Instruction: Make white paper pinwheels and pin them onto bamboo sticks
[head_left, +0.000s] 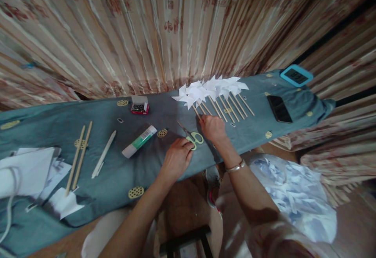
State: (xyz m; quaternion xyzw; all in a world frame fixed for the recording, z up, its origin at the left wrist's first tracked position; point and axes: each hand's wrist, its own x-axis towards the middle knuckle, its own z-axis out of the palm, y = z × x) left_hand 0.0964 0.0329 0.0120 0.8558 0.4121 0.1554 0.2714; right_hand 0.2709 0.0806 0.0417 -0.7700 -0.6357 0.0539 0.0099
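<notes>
My left hand point(178, 158) rests on the cloth with its fingers on the handle of the scissors point(196, 138), whose blades point up and left. My right hand point(213, 128) is closed round the lower end of a wooden stick point(196, 112), the leftmost in a row. Several white paper pinwheels point(194, 92) lie overlapping at the back of the table, their sticks pointing toward me. Left of my hands lies a green and white glue stick point(139, 141).
A small box of pins point(140, 107), a white pen point(104, 154), two loose sticks point(79, 156) and paper sheets point(32, 168) lie on the left. A phone point(279, 109) and a blue timer point(296, 75) lie right. A bag of paper point(293, 195) stands below.
</notes>
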